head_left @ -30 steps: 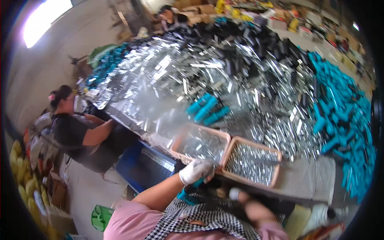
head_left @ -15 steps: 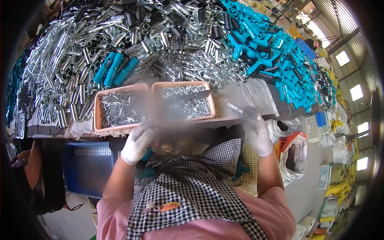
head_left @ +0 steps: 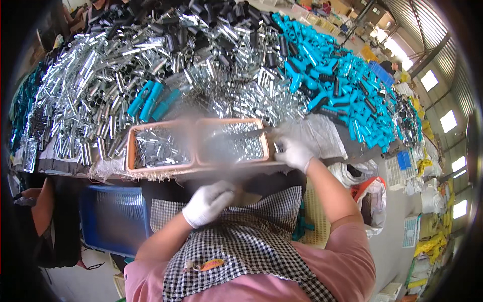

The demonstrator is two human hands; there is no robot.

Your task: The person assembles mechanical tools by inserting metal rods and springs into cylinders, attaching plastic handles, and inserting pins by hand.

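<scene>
My left hand [head_left: 209, 203], in a white glove, is in front of the apron below the table edge. Its fingers are curled; whatever they hold, if anything, is blurred. In my right hand [head_left: 297, 153], also white-gloved, a small shiny metal piece [head_left: 278, 147] is pinched, at the table edge beside the right tray. That orange-rimmed tray [head_left: 265, 143] holds small shiny metal parts, and a dark strip [head_left: 251, 133] lies across it. Alongside, a second orange-rimmed tray [head_left: 132, 151] contains short metal pins [head_left: 163, 146]. A smeared patch veils the middle of the view.
Behind the trays rise heaps of metal tubes [head_left: 95, 95], black sleeves [head_left: 176, 40] and teal tool bodies [head_left: 347, 90]. Several teal pieces [head_left: 151, 100] lie behind the left tray. A blue crate [head_left: 113, 216] stands below left; a yellow basket [head_left: 317, 216] and white sack [head_left: 375, 221] are right.
My right hand has moved left and up to the right tray's edge, with a small metal piece in its fingers. My left hand has come down and right, away from the left tray.
</scene>
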